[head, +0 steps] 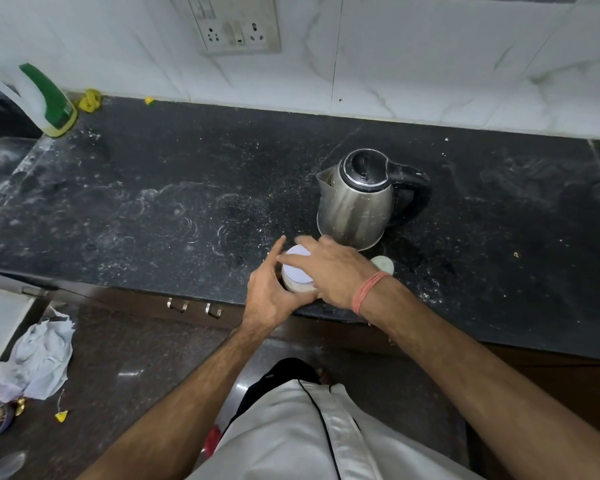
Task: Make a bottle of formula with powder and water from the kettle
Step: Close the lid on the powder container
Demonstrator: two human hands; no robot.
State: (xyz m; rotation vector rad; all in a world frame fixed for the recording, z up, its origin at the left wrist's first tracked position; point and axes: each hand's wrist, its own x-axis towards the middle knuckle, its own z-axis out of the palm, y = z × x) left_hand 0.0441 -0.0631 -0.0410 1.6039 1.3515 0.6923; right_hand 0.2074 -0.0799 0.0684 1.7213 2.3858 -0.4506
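A small clear jar of white powder [297,285] with a pale lilac lid [298,268] stands near the front edge of the black counter [153,209]. My left hand [274,292] wraps the jar's side from the left. My right hand [329,268] lies over the lid from the right, fingers curled on its rim. Just behind them stands a steel kettle [355,202] with a black lid and handle, spout to the left. A small pale round object [382,264] rests on the counter right of my right hand, partly hidden by my wrist.
A white and green detergent bottle [39,98] stands at the counter's back left. A wall socket [238,32] is on the tiled wall. Powder dust and ring marks cover the counter. Crumpled white cloth [42,358] lies on the floor at the left.
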